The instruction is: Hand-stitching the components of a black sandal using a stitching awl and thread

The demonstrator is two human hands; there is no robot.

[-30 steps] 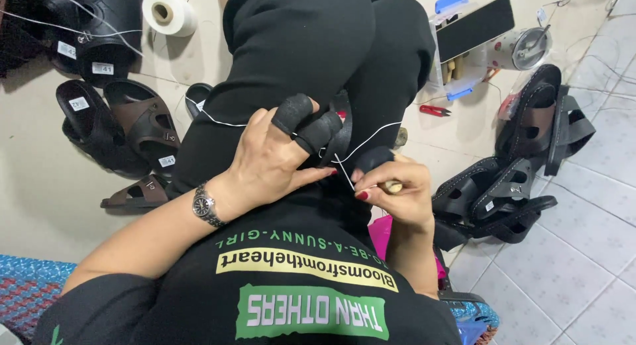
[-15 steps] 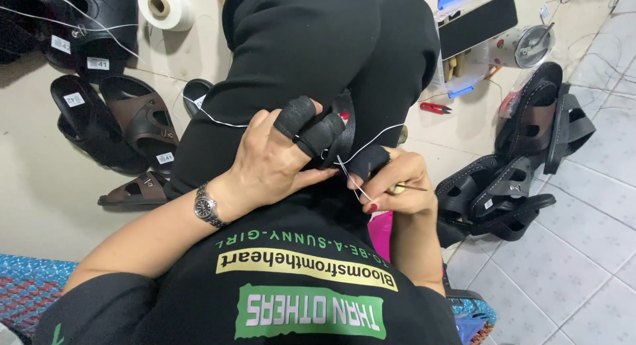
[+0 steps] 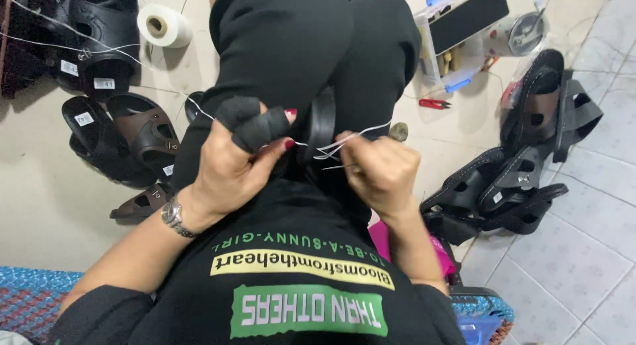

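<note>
Black sandal: a dark sandal point(image 3: 322, 123) stood on edge on the person's lap, directly between the two hands, its rim turned up toward the camera, apparently so the stitching line stayed in sight.
Left hand: the left hand point(image 3: 232, 163) was closed against the near side of the sandal, bracing it. Two of its fingers point(image 3: 255, 123) wore black protective sleeves, probably to guard against the pull of the thread.
Right hand: the right hand point(image 3: 381, 169) was curled shut, clamped on the white thread just to the right of the sandal. Whether it also held a needle could not be told; the fist hid it.
White thread: the thread point(image 3: 344, 143) ran in several loose strands from the sandal edge to the right hand. A second strand point(image 3: 199, 106) led away past the left hand, up and left toward the spool, which suggested a continuous feed.
Spool: a white spool point(image 3: 163, 25) lay on the floor well beyond the left hand, within the thread's reach.
Left-side sandals: brown and black sandals point(image 3: 122, 136) lay on the floor outside the left hand, some bearing small white tags.
Right-side sandals: a pile of black sandals point(image 3: 503, 189) lay outside the right hand.
Tool box: an open plastic box point(image 3: 457, 40) sat beyond the right hand, with small red snips point(image 3: 434, 104) on the floor beside it.
Wristwatch: a metal watch point(image 3: 174, 218) sat on the left wrist.
</note>
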